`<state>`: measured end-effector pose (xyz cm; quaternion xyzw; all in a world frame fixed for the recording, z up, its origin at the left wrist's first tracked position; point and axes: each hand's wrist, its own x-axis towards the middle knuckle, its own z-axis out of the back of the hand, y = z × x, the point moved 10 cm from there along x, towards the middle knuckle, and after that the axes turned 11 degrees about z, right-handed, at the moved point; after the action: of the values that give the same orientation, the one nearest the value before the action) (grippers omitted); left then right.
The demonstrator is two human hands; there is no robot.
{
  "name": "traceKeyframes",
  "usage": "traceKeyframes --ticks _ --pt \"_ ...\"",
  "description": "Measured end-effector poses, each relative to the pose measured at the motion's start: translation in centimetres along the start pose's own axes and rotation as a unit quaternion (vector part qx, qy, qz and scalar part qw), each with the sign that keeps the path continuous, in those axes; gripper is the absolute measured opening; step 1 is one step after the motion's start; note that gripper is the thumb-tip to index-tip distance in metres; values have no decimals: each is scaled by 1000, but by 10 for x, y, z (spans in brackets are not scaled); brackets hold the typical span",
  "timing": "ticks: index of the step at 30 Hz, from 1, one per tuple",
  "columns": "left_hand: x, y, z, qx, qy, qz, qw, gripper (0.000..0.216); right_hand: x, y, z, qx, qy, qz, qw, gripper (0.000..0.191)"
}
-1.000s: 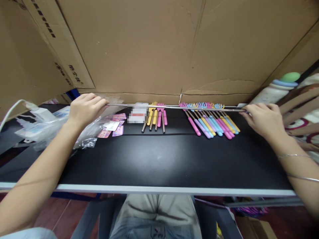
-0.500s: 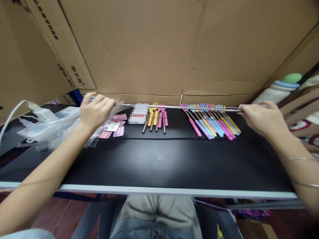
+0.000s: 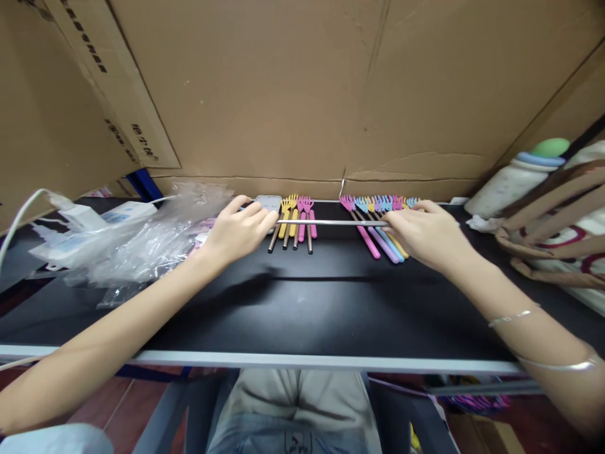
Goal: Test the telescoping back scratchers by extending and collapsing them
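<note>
A telescopic back scratcher [image 3: 331, 222] with a thin metal rod is stretched level between my two hands above the table. My left hand [image 3: 243, 228] is closed around one end, where a bit of blue shows by the fingers. The other end is inside my closed right hand [image 3: 423, 230]. Behind the rod lies a small group of yellow and pink back scratchers [image 3: 293, 222]. Farther right is a row of pink, purple, blue and yellow back scratchers [image 3: 368, 243], partly covered by my right hand. A phone [image 3: 268, 202] lies just beyond my left fingers.
Crumpled clear plastic bags [image 3: 151, 246] and a white power strip [image 3: 120, 214] with a cable sit at the left. On the right are a white bottle [image 3: 510, 183] with a green top and a brown-handled bag [image 3: 558, 236]. Cardboard [image 3: 265, 94] walls the back of the black table [image 3: 302, 321].
My hands have come toward each other, and the rod between them is much shorter. It also sits slightly lower and nearer to me. More of the plastic bags shows at left.
</note>
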<state>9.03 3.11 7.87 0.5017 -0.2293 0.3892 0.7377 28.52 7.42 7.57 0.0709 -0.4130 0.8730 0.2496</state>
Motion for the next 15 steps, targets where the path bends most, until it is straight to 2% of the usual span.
traceKeyframes --ticks 6,10,15 --pt "4 -14 -9 -37 35 -5 999 28 11 20 -13 45 9 20 999 33" --pt "2 -28 -8 -76 59 -3 995 25 14 26 -4 65 -4 9 998 31" --pt "13 -53 7 -100 39 2 994 21 35 52 13 88 -31 16 996 27"
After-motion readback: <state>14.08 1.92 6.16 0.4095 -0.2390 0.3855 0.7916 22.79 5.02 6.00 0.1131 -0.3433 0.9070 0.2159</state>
